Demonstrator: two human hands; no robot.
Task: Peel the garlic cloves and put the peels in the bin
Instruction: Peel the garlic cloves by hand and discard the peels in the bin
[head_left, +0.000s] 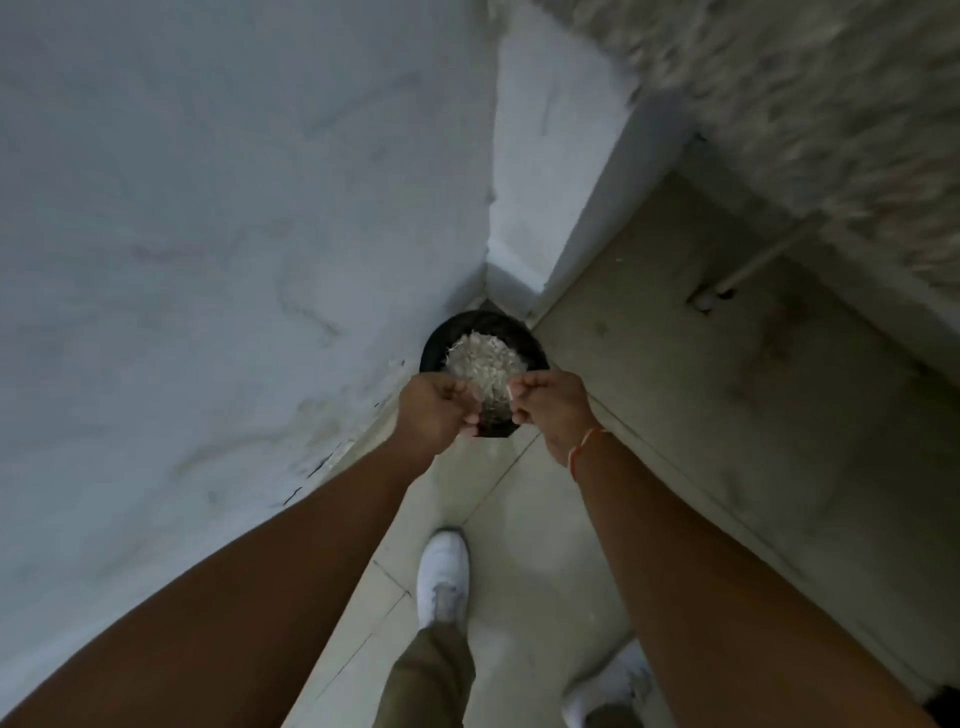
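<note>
Nearly done: left hand and right hand, loosely curled, contents unclear, over bin heaped with peels.

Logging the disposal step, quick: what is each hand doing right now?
Left hand: fingers curled over the bin; whether it holds peels cannot be told.
Right hand: the same, curled over the bin, contents unclear.

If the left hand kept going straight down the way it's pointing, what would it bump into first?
Probably the pile of peels inside the black bin, since the left hand hovers over its opening; depth is hard to judge.
</note>
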